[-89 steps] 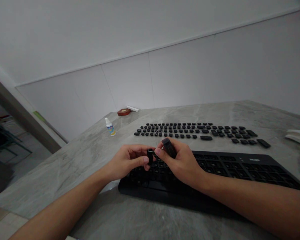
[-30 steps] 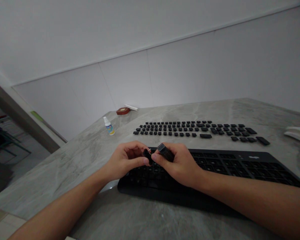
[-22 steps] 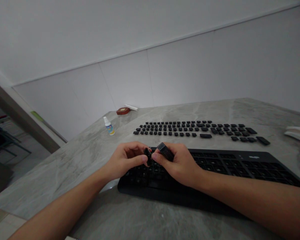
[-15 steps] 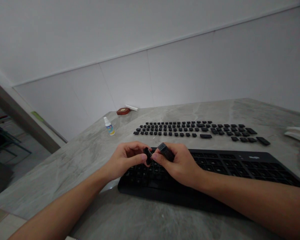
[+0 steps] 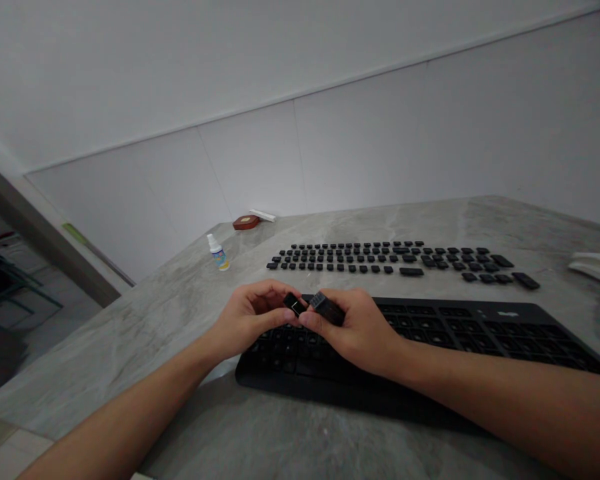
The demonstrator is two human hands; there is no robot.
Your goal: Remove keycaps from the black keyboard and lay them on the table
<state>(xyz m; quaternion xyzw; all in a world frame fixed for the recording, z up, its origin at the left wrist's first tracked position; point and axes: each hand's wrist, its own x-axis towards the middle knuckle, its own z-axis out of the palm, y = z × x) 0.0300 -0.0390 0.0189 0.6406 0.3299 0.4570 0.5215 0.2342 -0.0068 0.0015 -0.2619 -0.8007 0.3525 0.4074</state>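
Note:
My left hand (image 5: pixel 253 320) pinches a small black keycap (image 5: pixel 295 305) between thumb and fingers. A thin pale line, perhaps a wire, shows across the keycap's face. My right hand (image 5: pixel 363 330) is closed around a dark, elongated block (image 5: pixel 329 308) with a greyish, gridded end, whose kind I cannot make out. Its thumb and fingertip meet at the keycap's right edge. Both hands hover over the left half of a black keyboard (image 5: pixel 325 390), its key sockets bare where they show.
Behind the keyboard, loose black keycaps (image 5: pixel 411 272) lie in rows. A small spray bottle (image 5: pixel 219 253) stands at the left, with a reddish-brown case (image 5: pixel 245 223) and a white strip (image 5: pixel 263 215) near the wall. White cloth or paper (image 5: pixel 597 268) lies at the far right.
The keycap in my left hand has tilted, showing a broader face with the pale line. My right hand has shifted slightly left, bringing the dark block closer to it.

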